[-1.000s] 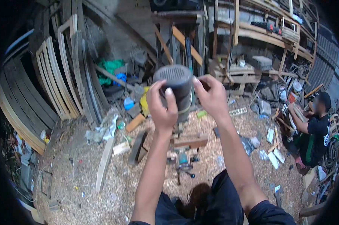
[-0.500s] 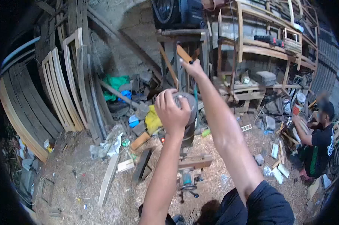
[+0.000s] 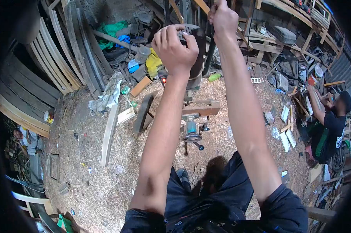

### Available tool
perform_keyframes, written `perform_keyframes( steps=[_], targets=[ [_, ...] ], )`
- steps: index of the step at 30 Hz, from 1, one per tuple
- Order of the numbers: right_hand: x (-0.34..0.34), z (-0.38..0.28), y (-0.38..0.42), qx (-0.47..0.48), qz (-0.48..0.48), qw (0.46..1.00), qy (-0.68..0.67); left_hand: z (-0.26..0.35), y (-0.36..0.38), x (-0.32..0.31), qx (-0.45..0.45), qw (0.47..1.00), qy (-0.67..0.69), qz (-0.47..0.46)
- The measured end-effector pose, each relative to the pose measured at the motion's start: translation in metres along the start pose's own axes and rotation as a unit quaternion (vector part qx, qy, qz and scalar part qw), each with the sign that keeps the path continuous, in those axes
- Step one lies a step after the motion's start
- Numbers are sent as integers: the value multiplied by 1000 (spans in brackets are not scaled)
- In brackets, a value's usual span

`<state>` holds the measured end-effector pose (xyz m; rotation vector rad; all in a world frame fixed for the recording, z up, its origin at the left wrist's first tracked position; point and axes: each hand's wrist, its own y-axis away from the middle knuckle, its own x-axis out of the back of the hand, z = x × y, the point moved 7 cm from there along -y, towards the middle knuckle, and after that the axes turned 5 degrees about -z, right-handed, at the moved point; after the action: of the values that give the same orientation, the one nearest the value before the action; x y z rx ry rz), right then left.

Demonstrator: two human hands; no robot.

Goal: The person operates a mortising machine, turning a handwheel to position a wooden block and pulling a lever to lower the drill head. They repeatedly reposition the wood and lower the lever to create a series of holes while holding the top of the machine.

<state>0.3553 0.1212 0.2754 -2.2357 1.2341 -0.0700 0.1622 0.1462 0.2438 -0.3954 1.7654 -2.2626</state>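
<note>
My left hand [image 3: 176, 50] is curled over the top of a dark cylindrical machine head [image 3: 189, 33] with a perforated cap. To its right and higher, my right hand [image 3: 224, 21] is closed round a dark handle, mostly hidden by the fingers; an orange-brown wooden piece [image 3: 202, 5] shows just beside it at the top edge. Below the machine head is a wooden block [image 3: 201, 108] on the machine's table. Under that block sits a green vise-like part [image 3: 191, 126] with a round handwheel [image 3: 192, 138].
A person [image 3: 333, 120] in dark clothes crouches at the right, holding wood. Another person [image 3: 27, 138] is at the far left. Long boards [image 3: 53, 54] lean at the left. A curved plank [image 3: 110, 134] and a power strip [image 3: 257, 80] lie on the shavings-covered floor.
The view has tilted downward, so the scene sits higher and my legs show. My left hand is still on the machine head, and my right hand remains closed at the handle.
</note>
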Motion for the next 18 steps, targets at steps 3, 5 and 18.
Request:
perform_keyframes(
  steps=[3,5,18],
  targets=[
    [12,1,38,23,-49,996,-77,-2,9,1,13,1000,5,21],
    [24,-8,69,50,-60,992,-99,-3,13,1,20,999,7,32],
    [84,9,208,-226,-298,922,-96,-14,34,-5,25,999,27,12]
  ],
)
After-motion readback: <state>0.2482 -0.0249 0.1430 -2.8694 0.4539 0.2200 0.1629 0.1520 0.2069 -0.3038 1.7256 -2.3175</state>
